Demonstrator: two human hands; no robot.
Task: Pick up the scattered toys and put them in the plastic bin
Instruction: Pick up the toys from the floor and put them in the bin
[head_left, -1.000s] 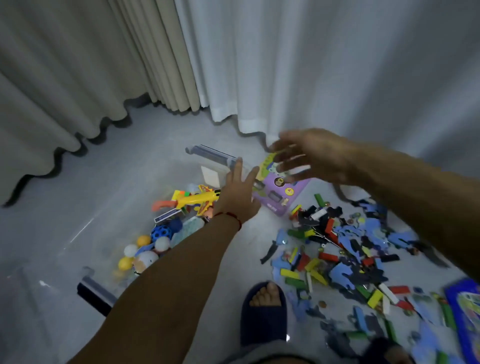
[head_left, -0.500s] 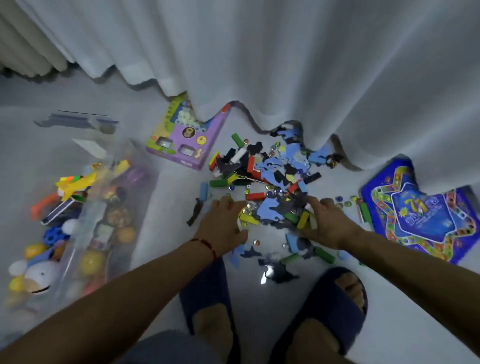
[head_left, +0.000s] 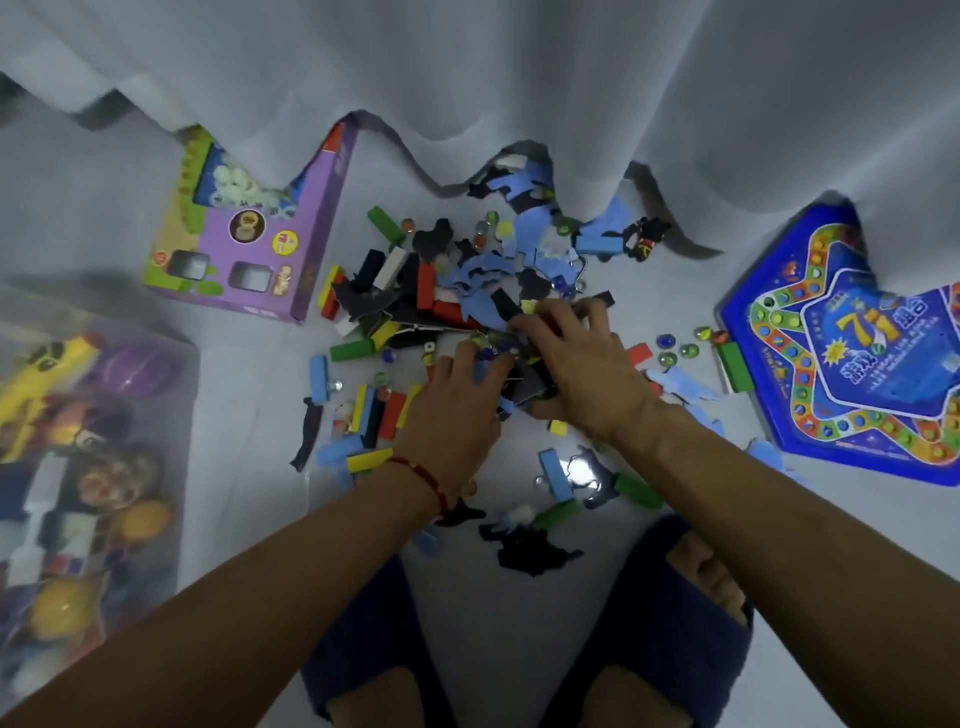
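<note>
A heap of scattered toy pieces (head_left: 441, 291) lies on the pale floor: coloured wooden blocks, blue and black foam cut-outs and glass marbles. My left hand (head_left: 457, 410) and my right hand (head_left: 582, 374) are both down in the heap's near side, pressed close together. Their fingers curl round a clump of blocks and foam pieces between them. The clear plastic bin (head_left: 184, 441) stands at the left, holding a yellow toy, balls and other toys.
A purple toy box (head_left: 260, 244) lies behind the bin, partly under the white curtain (head_left: 519, 78). A blue star-shaped game board (head_left: 857, 358) lies at the right. My feet in dark slippers (head_left: 670, 623) stand just behind the heap.
My hands left the bin and came down onto the heap. Since half a second ago they have slid together, bunching pieces between them. The view has tilted down and closer.
</note>
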